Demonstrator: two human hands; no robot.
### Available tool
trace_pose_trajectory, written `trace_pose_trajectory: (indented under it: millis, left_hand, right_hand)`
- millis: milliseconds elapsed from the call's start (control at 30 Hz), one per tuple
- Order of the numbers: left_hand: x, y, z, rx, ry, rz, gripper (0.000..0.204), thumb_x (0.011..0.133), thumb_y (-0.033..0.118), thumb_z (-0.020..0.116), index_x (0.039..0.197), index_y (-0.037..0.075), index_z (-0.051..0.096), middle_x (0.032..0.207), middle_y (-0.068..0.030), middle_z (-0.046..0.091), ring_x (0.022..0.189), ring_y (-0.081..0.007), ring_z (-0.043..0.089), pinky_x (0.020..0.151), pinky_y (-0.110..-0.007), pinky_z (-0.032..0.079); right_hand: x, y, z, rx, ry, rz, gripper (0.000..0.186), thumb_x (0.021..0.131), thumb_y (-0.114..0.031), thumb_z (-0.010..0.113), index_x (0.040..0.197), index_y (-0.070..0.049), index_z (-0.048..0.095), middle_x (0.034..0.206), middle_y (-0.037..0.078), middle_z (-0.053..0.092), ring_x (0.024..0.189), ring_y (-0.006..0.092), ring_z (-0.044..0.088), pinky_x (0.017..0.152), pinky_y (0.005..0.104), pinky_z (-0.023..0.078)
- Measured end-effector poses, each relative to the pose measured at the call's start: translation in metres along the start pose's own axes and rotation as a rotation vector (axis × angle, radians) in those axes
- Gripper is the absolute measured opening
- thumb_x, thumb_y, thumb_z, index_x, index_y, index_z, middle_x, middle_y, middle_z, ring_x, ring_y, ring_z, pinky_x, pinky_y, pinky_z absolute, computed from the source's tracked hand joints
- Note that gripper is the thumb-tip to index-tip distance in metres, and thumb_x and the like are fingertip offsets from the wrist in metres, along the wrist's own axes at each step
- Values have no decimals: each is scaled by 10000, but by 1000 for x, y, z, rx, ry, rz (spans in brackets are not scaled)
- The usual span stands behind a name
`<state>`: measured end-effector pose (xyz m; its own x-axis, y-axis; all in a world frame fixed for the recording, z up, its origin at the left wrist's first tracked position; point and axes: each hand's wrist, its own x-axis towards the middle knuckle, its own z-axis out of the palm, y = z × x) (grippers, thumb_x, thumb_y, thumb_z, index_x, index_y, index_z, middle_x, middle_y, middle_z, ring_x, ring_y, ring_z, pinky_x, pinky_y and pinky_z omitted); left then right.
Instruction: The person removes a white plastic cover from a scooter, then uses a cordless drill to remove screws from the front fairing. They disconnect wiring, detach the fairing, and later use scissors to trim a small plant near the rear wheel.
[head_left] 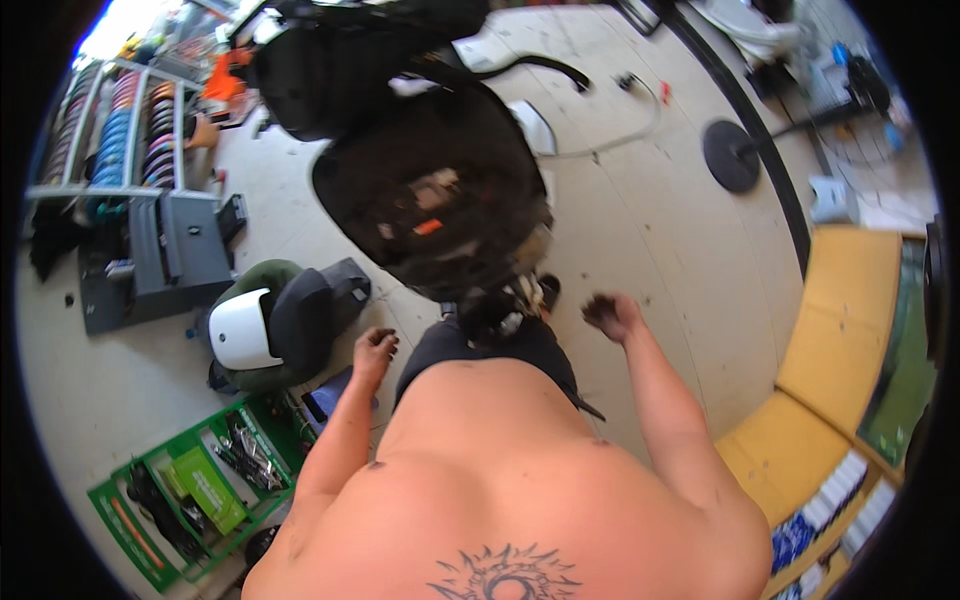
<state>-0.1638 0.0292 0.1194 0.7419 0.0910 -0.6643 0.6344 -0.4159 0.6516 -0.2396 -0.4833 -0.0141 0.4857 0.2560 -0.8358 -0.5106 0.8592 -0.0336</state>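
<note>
My left hand (375, 352) hangs at my left side with loosely bent, dirt-darkened fingers and nothing visible in it. Out to my right, my right hand (612, 315) is also empty, its blackened fingers apart. Between and beyond the hands stands a large black object with a rounded, seat-like part (430, 190); its exact kind I cannot make out. On its dark surface lie a small orange piece (428, 227) and some pale scraps (437, 187). Neither hand touches it. Nearest my left hand is a dark grey and green padded thing with a white panel (243, 330).
At lower left lies a green tray (135, 520) holding tools. Grey cases (180, 250) and a rack of coloured rolls (115, 130) stand farther left. A yellow bench-like top (840, 310) with boxes is at right. A cable (620, 140) and a round-based stand (733, 157) are on the floor.
</note>
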Motion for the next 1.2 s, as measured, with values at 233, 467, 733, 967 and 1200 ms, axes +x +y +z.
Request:
trace_pose_trajectory:
  millis: [233, 467, 733, 967, 1200]
  left_hand:
    - [-1, 76, 57, 32, -276, 132, 232, 923, 211, 591, 1066, 33, 637, 912, -55, 665, 788, -135, 607, 664, -281, 489]
    - [-34, 122, 75, -750, -775, -210, 477, 1007, 457, 360, 1130, 72, 613, 978, -76, 671, 835, -206, 640, 703, -332, 520]
    - [-45, 55, 11, -1277, -647, -298, 434, 988, 344, 339, 1065, 3, 597, 1076, -175, 632, 1031, -319, 598, 958, -431, 452]
    - [-3, -6, -19, -1182, -474, -133, 309, 971, 230, 404, 1047, 2, 599, 979, -121, 645, 859, -242, 639, 755, -379, 536]
    - [57, -64, -70, -867, 85, -190, 216, 844, -23, 433, 977, 8, 600, 753, -53, 565, 612, -140, 520, 542, -271, 453]
  right_hand:
    - [-74, 29, 157, 28, -378, -202, 465, 992, -365, 394, 1040, 26, 641, 1062, 190, 673, 1018, 332, 635, 916, 448, 501]
    - [-94, 147, 282, -307, -397, -427, 419, 1007, -336, 408, 1024, 17, 634, 997, 140, 672, 960, 251, 643, 876, 377, 511]
    - [-78, 284, 332, -1037, -315, -873, 153, 949, -97, 535, 907, -6, 651, 857, 29, 664, 767, 86, 590, 714, 230, 482]
    - [-62, 310, 364, -1178, -443, -696, 171, 955, -124, 526, 931, 6, 636, 872, 69, 673, 814, 139, 633, 782, 277, 509]
    - [-39, 237, 300, -870, -174, -360, 210, 911, -171, 594, 1038, -5, 605, 958, 101, 649, 866, 222, 653, 814, 359, 548]
